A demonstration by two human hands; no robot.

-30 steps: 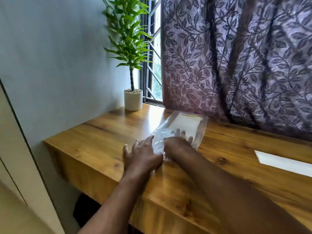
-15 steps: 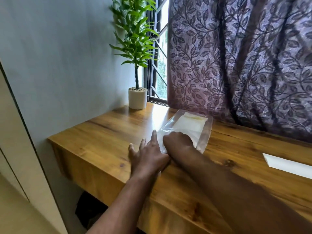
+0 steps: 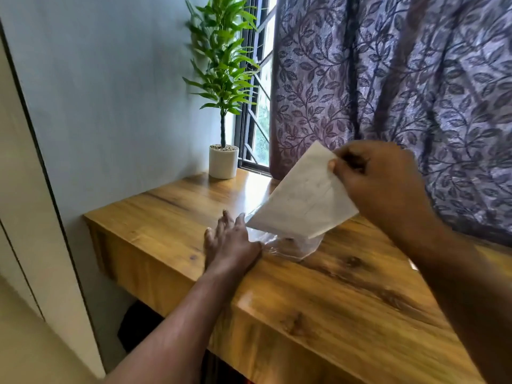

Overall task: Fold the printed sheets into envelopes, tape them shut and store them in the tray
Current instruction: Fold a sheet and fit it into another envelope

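1. White printed paper sheet (image 3: 302, 199), faint markings: aloft and tilted above brown wooden table (image 3: 332, 300), lower edge over crumpled clear plastic sleeve (image 3: 288, 249).
2. Right hand (image 3: 379, 184): thumb and fingers pinching sheet's upper right corner.
3. Left hand (image 3: 230, 242): flat on tabletop, fingers straight, thumb side against sleeve's edge.
4. Sleeve: lying on table, partly hidden behind sheet.
5. Green plant in white cylindrical pot (image 3: 223, 162) at far corner by window; purple leaf-patterned curtain (image 3: 388, 79) behind.

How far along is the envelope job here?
Barely started. The right hand pinches a printed sheet, lifted almost out of the clear bag that the left hand steadies on the table. No fold, tape or tray shows; folding, taping and storing remain.
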